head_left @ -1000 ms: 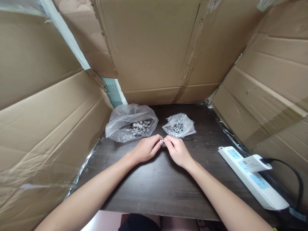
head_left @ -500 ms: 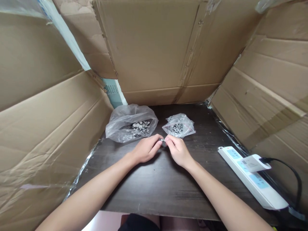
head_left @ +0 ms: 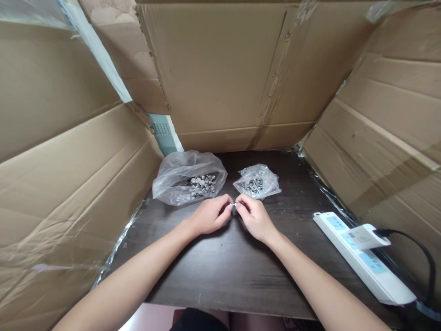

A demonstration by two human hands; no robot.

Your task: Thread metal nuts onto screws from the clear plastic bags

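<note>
A small shiny metal piece, perhaps a screw with a fitting on it, is pinched between my two hands above the dark table. My left hand grips its left end with thumb and fingertips. On the other end, my right hand has its thumb and forefinger closed. Fingertips cover most of the piece, so its exact shape is hidden. Beyond my left hand lies an open clear plastic bag with several round metal parts. Behind my right hand sits a smaller zip bag holding metal screws.
Cardboard walls enclose the dark tabletop at the back and both sides. Along the right lies a white power strip with a white plug-in adapter and a black cable.
The fingers have drawn slightly closer together around the metal piece, so less of it shows. Both bags stay where they were; the view has shifted a little.
</note>
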